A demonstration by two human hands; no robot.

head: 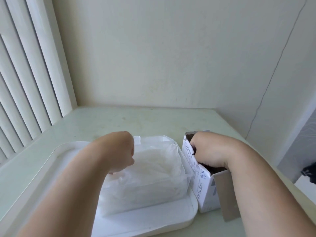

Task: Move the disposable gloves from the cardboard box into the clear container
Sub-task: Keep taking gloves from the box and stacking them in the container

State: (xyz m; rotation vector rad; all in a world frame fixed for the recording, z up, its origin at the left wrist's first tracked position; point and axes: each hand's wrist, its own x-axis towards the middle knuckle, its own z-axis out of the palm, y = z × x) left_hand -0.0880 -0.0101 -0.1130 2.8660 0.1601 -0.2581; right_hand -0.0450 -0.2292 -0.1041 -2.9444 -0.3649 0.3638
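Note:
The clear container stands on a white tray, filled with a heap of translucent white disposable gloves. My left hand hovers over the container's left side with its back to the camera. Its fingers curl down into the gloves and appear to grip some. Right of the container stands the open cardboard box, white with printed text. My right hand reaches down into the box's open top. Its fingers are hidden inside, and the box's contents are not visible.
The white tray lies on a pale tabletop set in a corner of cream walls. Vertical blinds run along the left. A brown box flap hangs open at the front. A dark object sits at the right edge.

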